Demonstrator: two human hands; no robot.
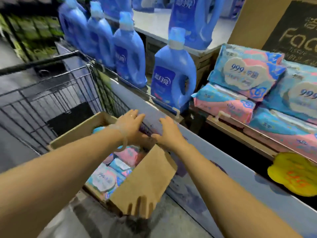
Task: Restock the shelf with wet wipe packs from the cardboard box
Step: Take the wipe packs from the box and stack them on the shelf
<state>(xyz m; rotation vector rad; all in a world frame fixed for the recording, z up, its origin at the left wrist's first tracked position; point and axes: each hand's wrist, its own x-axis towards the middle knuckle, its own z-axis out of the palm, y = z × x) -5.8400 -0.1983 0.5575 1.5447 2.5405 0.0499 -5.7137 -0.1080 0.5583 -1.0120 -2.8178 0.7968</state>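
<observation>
An open cardboard box (82,133) stands low in front of me, its near flap (145,177) folded outward. Inside lie pink and blue wet wipe packs (103,181). My left hand (130,122) and my right hand (168,133) hover side by side over the box's far edge, close to the grey shelf front (197,169). Both have their fingers spread and hold no pack. More wet wipe packs (243,74) are stacked on the wooden shelf (228,127) at the right.
Blue detergent bottles (173,78) line the ledge to the left of the wipes. A black wire shopping cart (51,93) stands at the left, behind the box. A yellow price tag (295,174) sticks out at the lower right. A large brown carton (257,19) stands behind the wipes.
</observation>
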